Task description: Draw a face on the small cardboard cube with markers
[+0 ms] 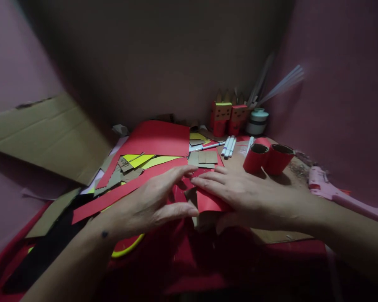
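Note:
In front of me a small cardboard piece [203,218], partly covered by red paper [209,202], lies between my hands. My right hand [239,195] reaches over the red paper with its fingers, and its thumb is below by the cardboard, so the piece is held. My left hand [159,195] has its thumb and fingers spread apart. Its thumb tip reaches the left end of the cardboard; whether it presses there I cannot tell. My right fingers and the shadow hide part of the piece.
Two red-covered tubes [267,160] stand at right, beside a pink glue gun [330,191]. Markers [229,147], red boxes with drawn faces [223,118] and a pale jar [257,121] are behind. Red sheets [160,138] and cardboard scraps lie left, near a large cardboard panel [50,138].

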Demonstrator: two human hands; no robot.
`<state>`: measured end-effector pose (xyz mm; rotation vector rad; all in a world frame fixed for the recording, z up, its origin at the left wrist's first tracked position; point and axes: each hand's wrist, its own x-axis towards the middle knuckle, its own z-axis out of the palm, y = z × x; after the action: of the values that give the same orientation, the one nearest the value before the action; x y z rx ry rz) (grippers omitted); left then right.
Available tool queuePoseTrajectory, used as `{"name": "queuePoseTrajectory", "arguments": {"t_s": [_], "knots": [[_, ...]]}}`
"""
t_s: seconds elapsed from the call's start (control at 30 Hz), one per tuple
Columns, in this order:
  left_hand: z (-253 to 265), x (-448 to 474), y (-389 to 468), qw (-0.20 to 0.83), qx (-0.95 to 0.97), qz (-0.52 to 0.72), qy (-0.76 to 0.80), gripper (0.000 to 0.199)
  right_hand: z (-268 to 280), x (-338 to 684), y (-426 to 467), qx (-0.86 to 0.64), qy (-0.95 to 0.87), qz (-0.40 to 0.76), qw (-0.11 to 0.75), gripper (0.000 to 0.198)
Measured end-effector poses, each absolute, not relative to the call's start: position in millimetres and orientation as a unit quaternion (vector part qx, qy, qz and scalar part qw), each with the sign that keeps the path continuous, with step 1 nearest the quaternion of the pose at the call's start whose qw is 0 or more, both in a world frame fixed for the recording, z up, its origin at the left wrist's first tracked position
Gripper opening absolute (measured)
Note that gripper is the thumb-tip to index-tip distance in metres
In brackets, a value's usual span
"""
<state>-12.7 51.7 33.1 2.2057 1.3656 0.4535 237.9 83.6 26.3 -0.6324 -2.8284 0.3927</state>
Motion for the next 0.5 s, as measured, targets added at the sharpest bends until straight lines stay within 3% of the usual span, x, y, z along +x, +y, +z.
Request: {"name": "queuePoseTrajectory", "arguments": {"t_s": [0.17,0.5], "knots": [[20,-12,55,0.313,0.794,0.131,0.503,0.086,27,234,85,-0.248,-0.957,0.117,0.099,0.096],[11,3,46,0.342,0.79,0.154,0.485,0.105,18,228,91,-0.252,-0.955,0.124,0.099,0.086]]}}
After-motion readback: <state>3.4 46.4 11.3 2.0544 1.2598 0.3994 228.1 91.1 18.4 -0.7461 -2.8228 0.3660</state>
